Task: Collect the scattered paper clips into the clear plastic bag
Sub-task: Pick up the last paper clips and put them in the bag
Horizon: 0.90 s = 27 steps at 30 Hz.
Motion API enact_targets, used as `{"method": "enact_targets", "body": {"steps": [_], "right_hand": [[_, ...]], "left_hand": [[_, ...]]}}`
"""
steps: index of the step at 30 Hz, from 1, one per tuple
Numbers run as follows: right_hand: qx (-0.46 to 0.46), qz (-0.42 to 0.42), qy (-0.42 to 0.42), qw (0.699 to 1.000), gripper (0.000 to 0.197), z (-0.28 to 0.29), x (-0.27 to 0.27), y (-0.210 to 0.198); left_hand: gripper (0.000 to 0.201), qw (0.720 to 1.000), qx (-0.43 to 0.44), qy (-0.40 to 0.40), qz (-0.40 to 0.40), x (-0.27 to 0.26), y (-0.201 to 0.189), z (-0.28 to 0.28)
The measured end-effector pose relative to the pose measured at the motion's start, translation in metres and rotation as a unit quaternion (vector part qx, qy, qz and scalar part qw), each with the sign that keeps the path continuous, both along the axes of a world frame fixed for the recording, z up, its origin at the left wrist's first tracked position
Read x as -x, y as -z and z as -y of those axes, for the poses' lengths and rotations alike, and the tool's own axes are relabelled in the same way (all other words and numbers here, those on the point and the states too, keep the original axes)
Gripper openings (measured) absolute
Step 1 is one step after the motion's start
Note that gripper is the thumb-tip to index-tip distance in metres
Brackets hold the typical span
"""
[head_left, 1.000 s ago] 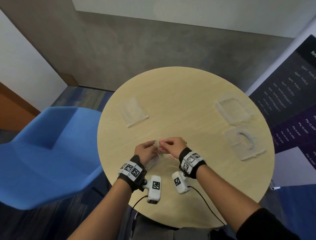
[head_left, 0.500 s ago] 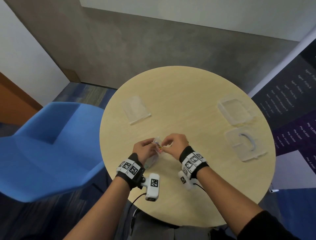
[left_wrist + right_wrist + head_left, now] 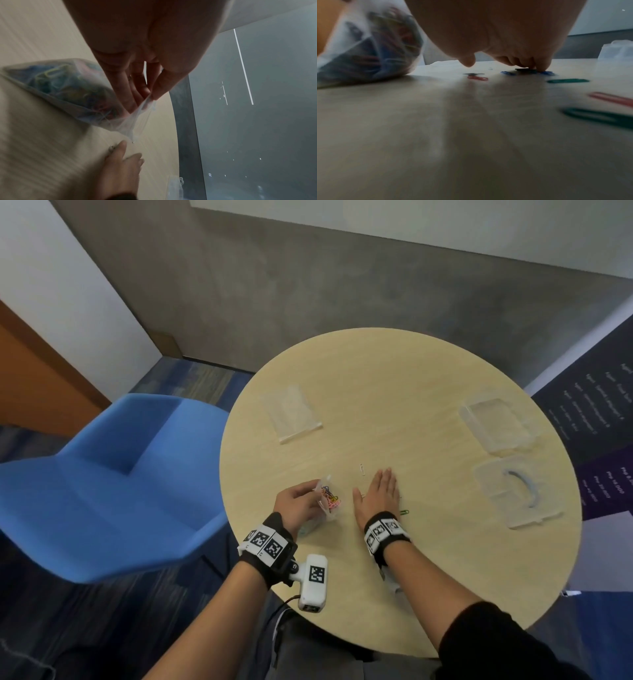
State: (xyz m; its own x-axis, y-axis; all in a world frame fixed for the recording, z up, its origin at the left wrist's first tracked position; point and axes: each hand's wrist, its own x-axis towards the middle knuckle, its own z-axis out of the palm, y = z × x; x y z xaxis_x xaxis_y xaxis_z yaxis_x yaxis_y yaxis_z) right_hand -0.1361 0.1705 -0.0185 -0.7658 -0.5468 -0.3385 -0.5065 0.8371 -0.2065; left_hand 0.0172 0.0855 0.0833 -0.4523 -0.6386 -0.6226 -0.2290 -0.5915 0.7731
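Two hands: left hand (image 3: 297, 503) pinching clear plastic bag (image 3: 328, 501) of colored paper clips; right hand (image 3: 378, 497) flat, fingers straight, pressing loose paper clips (image 3: 529, 71) on worktop (image 3: 411, 392).

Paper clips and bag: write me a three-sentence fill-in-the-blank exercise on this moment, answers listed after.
1. The clear plastic bag holding coloured clips is pinched by the ____ hand.
2. The right hand lies flat with fingers straight on the round ____.
3. Just right of the right wrist, a loose paper clip of ____ colour lies on the wood.

Missing words: left; table; green
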Motion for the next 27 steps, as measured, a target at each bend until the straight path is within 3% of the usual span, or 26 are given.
{"method": "enact_targets", "body": {"steps": [7, 14, 18, 22, 27], "right_hand": [[-0.043, 0.017, -0.134, 0.99, 0.073, 0.029, -0.002, 0.001], [-0.17, -0.058, -0.336, 0.924, 0.061, -0.036, 0.021, 0.0], [-0.176, -0.024, -0.321, 0.93, 0.061, -0.069, 0.05, -0.002], [-0.146, 0.006, -0.313, 0.938, 0.067, -0.084, 0.044, -0.008], [-0.037, -0.024, -0.273, 0.961, 0.065, -0.095, 0.04, -0.022]], "left_hand": [[0.032, 1.0, -0.009, -0.007, -0.015, -0.014, -0.002, 0.0], [0.034, 1.0, -0.015, 0.002, -0.009, -0.007, 0.003, 0.003], [0.031, 1.0, -0.021, 0.009, -0.016, -0.003, 0.0, 0.002], [0.03, 1.0, -0.021, 0.012, -0.013, -0.002, 0.0, 0.002], [0.031, 1.0, -0.026, -0.002, -0.016, -0.001, -0.005, 0.0]]}}
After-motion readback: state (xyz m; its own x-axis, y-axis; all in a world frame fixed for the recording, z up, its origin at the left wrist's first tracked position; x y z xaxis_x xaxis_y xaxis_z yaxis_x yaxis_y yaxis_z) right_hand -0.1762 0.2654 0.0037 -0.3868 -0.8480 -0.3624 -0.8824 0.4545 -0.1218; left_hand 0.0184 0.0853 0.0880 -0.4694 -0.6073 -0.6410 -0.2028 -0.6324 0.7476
